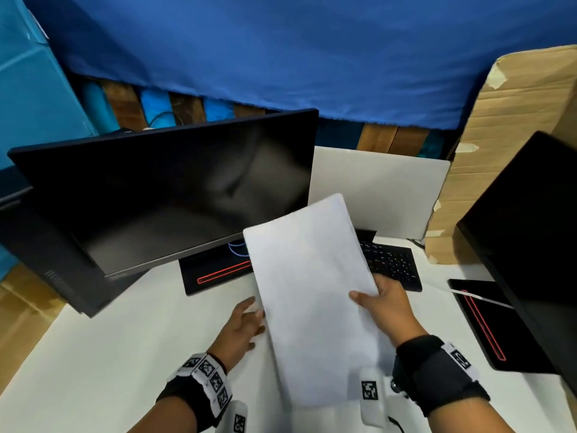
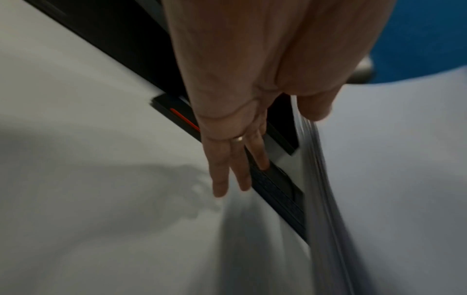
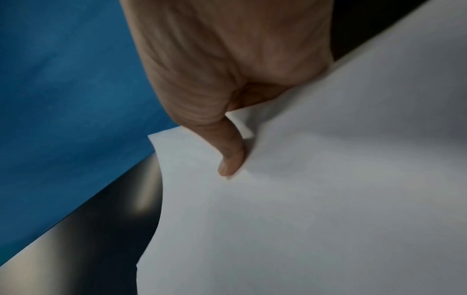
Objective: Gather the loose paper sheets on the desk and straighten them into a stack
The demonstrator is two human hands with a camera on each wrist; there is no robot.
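A stack of white paper sheets (image 1: pixel 312 292) is held tilted above the white desk (image 1: pixel 109 354), its far end towards the monitor. My right hand (image 1: pixel 381 304) pinches its right edge, with the thumb on top of the paper stack (image 3: pixel 303 199) and the fingers hidden beneath. My left hand (image 1: pixel 246 320) is at the left edge with straight fingers (image 2: pixel 227 169), its thumb against the stack's side (image 2: pixel 321 169). The sheet edges look blurred and slightly uneven in the left wrist view.
A dark monitor (image 1: pixel 175 195) stands left of centre on a black base with a red stripe (image 1: pixel 215 273). A black keyboard (image 1: pixel 390 260) lies behind the paper, in front of a white panel (image 1: pixel 374 189). A second monitor (image 1: pixel 530 245) and cardboard box (image 1: pixel 505 135) fill the right.
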